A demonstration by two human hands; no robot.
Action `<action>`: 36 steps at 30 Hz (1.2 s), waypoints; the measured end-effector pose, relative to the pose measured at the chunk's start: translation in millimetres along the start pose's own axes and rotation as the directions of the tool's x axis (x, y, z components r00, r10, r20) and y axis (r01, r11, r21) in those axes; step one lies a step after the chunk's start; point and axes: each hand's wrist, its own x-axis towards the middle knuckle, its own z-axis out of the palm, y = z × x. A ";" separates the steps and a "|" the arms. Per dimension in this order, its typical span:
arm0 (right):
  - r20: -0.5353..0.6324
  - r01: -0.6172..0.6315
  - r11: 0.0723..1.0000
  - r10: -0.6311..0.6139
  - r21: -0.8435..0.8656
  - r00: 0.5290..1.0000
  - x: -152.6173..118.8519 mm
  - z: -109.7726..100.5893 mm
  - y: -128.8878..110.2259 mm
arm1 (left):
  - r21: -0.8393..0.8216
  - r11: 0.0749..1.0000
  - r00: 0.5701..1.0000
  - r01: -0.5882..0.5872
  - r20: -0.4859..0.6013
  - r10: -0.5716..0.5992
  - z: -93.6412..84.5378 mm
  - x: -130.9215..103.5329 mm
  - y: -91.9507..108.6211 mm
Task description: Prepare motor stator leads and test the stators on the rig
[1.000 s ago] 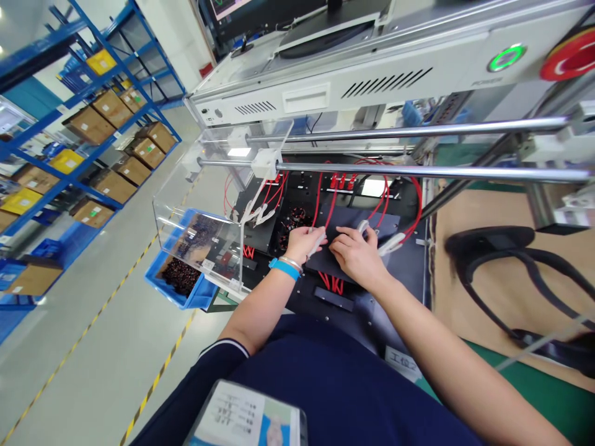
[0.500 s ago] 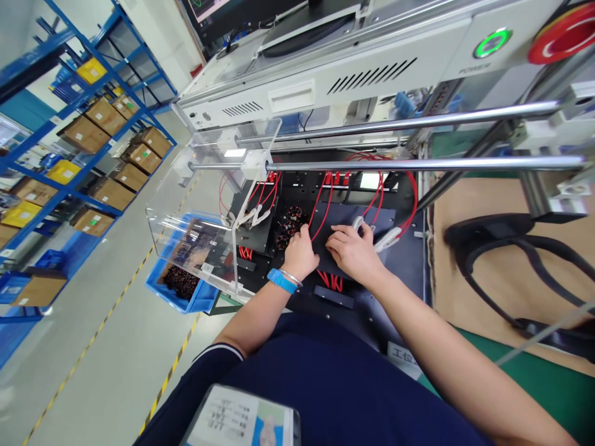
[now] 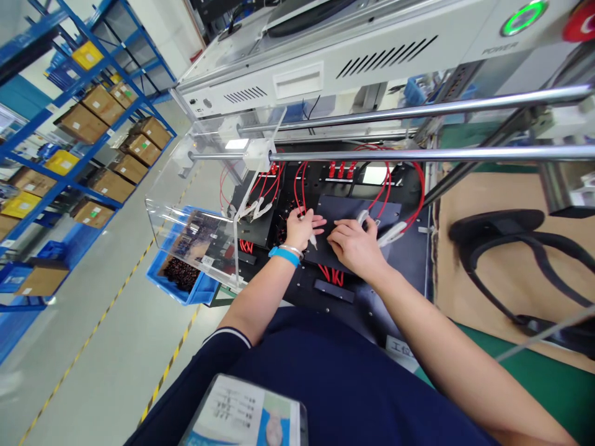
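Note:
My left hand (image 3: 300, 230) is over the black fixture, thumb side toward me, with some fingers stretched right. It holds white test clips (image 3: 313, 240) on red leads that run up to the back panel. Black coils with copper-coloured windings (image 3: 281, 232) lie partly hidden behind this hand. My right hand (image 3: 356, 243) rests on the dark flat plate (image 3: 325, 207), its thumb and forefinger drawn together at the left; what they hold, if anything, is hidden. Beside its raised outer fingers are white clips (image 3: 392, 234) on red leads.
A clear acrylic guard (image 3: 190, 217) and steel rods (image 3: 418, 156) span the fixture. At lower left a blue bin (image 3: 204, 291) holds many small dark parts. A black headset-like strap (image 3: 497, 223) lies on cardboard at right. More white clips (image 3: 255, 209) sit left of the coils.
My left hand has moved slightly up from the coils, turned over, and now has white clips in it. Its red leads shifted left. My right hand stays nearly in place.

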 end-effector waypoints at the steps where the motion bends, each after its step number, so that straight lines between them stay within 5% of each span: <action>1: -0.004 -0.006 1.000 0.006 -0.001 1.000 0.1 0.1 -0.1 | -0.039 0.999 0.999 0.016 -0.036 -0.017 6.5 5.4 1.8; 9: 0.019 -0.033 0.998 0.032 0.057 0.999 -0.8 3.1 0.8 | -0.145 0.989 0.981 0.012 -0.191 -0.040 35.1 15.2 3.8; 25: 0.032 -0.018 1.000 0.018 0.018 0.999 -0.5 3.8 1.6 | -0.229 0.973 0.976 0.005 -0.209 -0.054 40.2 15.9 8.5; 28: 0.021 -0.010 1.000 0.011 -0.012 1.000 -2.9 -2.7 -2.5 | -0.215 0.975 0.975 -0.053 -0.221 0.004 39.4 -2.0 8.4; 31: -0.072 -0.032 0.998 0.028 -0.051 0.997 -19.2 -17.1 -11.6 | -0.154 0.959 0.959 -0.237 -0.196 0.206 14.7 -52.7 8.3; 33: -0.119 -0.070 0.997 0.068 -0.018 0.991 -39.8 -24.7 -20.3 | -0.087 0.876 0.880 -0.474 -0.014 0.475 -26.0 -95.5 9.2; 34: -0.114 -0.090 0.996 0.093 0.029 0.989 -52.2 -26.1 -25.5 | -0.028 0.781 0.775 -0.624 0.100 0.624 -54.9 -114.2 10.5; 35: -0.088 -0.111 0.989 0.119 0.095 0.989 -64.9 -25.4 -31.6 | 0.059 0.627 0.625 -0.777 0.201 0.755 -89.0 -128.6 12.8; 36: -0.046 -0.137 0.975 0.147 0.175 0.988 -77.1 -22.7 -38.9 | 0.155 0.369 0.394 -0.916 0.184 0.901 -127.6 -137.4 16.3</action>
